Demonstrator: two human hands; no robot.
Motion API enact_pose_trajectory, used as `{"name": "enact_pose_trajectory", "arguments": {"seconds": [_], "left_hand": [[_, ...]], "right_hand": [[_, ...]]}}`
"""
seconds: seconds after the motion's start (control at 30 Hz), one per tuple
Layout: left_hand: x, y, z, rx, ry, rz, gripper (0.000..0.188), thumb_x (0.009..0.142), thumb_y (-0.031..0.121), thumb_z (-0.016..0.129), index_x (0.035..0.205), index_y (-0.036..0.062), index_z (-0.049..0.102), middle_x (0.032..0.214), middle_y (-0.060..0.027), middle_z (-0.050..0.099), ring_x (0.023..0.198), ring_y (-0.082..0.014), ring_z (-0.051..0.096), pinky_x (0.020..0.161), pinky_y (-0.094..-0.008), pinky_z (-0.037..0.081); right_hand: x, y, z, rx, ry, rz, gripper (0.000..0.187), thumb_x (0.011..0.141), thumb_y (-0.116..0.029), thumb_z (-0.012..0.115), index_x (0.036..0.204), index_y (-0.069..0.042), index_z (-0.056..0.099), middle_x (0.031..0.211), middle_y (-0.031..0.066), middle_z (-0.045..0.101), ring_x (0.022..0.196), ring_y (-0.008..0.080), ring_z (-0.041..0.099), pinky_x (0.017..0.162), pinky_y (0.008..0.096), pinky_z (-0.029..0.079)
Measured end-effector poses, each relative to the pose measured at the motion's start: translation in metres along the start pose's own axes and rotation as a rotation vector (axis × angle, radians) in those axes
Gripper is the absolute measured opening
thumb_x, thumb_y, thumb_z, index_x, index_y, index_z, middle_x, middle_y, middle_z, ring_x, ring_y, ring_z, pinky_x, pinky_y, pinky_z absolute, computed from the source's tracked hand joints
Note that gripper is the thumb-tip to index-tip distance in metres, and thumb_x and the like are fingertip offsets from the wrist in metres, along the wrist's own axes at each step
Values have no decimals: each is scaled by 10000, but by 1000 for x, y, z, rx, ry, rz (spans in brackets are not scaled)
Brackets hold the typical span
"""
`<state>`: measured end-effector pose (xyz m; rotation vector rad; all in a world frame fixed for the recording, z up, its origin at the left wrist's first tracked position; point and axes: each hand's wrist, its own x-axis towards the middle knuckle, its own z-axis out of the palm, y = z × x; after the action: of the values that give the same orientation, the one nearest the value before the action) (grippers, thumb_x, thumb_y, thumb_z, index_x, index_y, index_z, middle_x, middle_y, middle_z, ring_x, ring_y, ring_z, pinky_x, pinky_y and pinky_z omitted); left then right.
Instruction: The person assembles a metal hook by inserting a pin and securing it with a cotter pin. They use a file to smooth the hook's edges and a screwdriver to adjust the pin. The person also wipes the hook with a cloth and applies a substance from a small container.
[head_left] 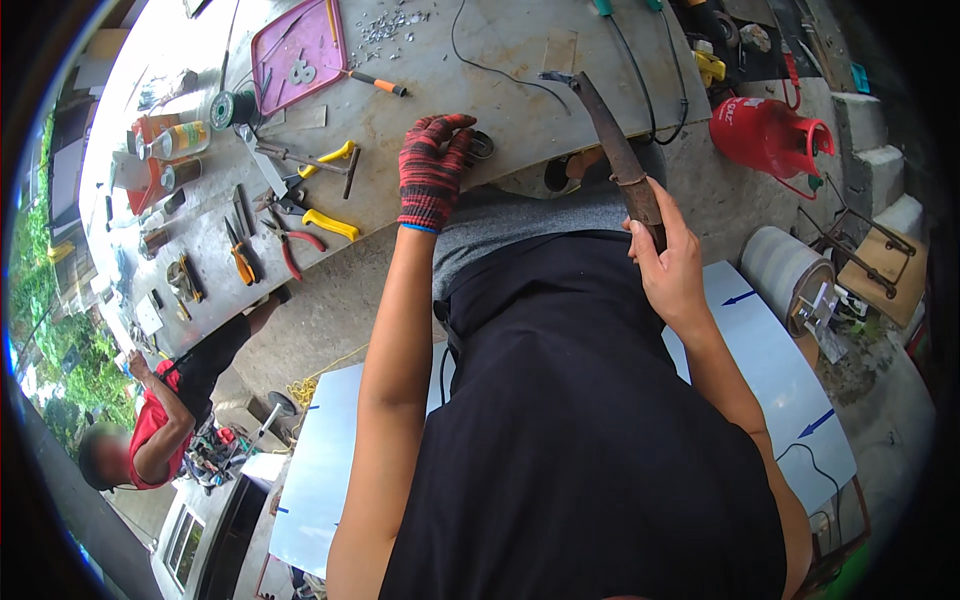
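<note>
My right hand, bare, is wrapped round the lower end of a long brown, rusty-looking tool. The tool has a collar above my grip and tapers to a dark crosswise tip over the table's near edge. My left hand, in a red-and-black knit glove, rests on the table with its fingers loosely bent and apart. Beside its thumb lies a small round dark metal piece; whether they touch is hard to see. An orange-and-black handled tool lies beyond that hand.
The metal-topped table carries yellow-handled snips, pliers, a wire spool and a pink tray. A red gas cylinder stands at right, near a striped drum. Another person stands at left.
</note>
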<state>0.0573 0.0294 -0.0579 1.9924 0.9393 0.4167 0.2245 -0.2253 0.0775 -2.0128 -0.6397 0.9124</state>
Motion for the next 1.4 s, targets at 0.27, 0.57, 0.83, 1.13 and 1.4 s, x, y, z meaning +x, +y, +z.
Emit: {"name": "enact_pose_trajectory", "arguments": {"seconds": [0.27,0.57,0.83,1.13,1.4], "left_hand": [[-4,-9,11,-39,-1,45,347,872,36,718,1211,112,713,1241,-109,640,1080,-245,646,922,-367,531],[-14,-18,20,36,69,90,391,824,87,798,1200,115,697,1321,-138,601,1130,-271,645,948,-376,547],[-14,-18,21,39,66,59,378,819,135,819,1184,129,722,1302,-146,619,1152,-292,637,961,-396,547],[-15,-12,17,50,76,-20,399,805,196,837,1173,87,730,1332,-174,610,1190,-349,615,1007,-431,535],[-16,-12,13,147,31,-21,428,811,237,839,1188,77,715,1332,-174,607,1182,-356,620,1009,-430,537]], "right_hand": [[-8,11,-3,-15,7,-47,493,992,-4,591,1470,-5,475,1102,153,665,735,166,629,710,330,529],[-8,18,-4,-2,1,2,499,995,-13,590,1480,-20,475,1080,140,671,715,158,622,692,320,523],[-9,20,-3,-30,4,-22,500,995,-12,586,1482,-22,474,1102,142,675,716,155,621,696,317,526],[-10,21,-1,-28,10,-24,503,992,-10,587,1483,-39,481,1077,139,677,716,154,625,701,325,531],[-10,16,0,-24,6,4,498,992,-10,588,1478,-37,486,991,121,671,701,154,628,693,323,529]]}}
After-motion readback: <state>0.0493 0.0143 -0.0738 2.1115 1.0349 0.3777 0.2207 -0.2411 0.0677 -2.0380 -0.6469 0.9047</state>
